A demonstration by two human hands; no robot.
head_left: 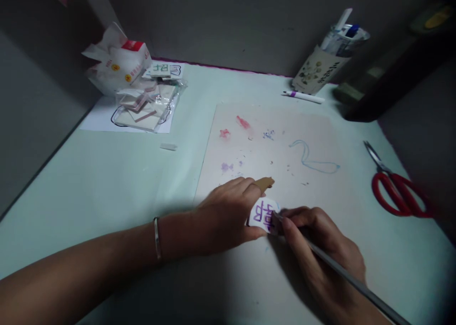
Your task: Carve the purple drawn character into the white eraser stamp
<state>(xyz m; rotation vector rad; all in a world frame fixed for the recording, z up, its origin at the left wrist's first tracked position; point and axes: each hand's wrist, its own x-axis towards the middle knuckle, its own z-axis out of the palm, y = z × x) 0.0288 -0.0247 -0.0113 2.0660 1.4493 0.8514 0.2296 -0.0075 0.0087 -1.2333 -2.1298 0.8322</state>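
Observation:
My left hand is closed around a small white block with purple characters drawn on its face. Between the fingers and thumb of my right hand is a slim grey carving knife, its long handle slanting down to the lower right. The knife's tip meets the block's right side; the exact blade shape is blurred. A brown piece sticks out beyond my left fingers, and the rest of it is hidden. Beneath both hands lies a pale board marked with red, purple and blue prints and small crumbs.
Red-handled scissors lie at the right. A capped-off purple marker rests before a pen holder at the back. Bagged flat blocks and a white plastic packet sit back left, near a small white strip.

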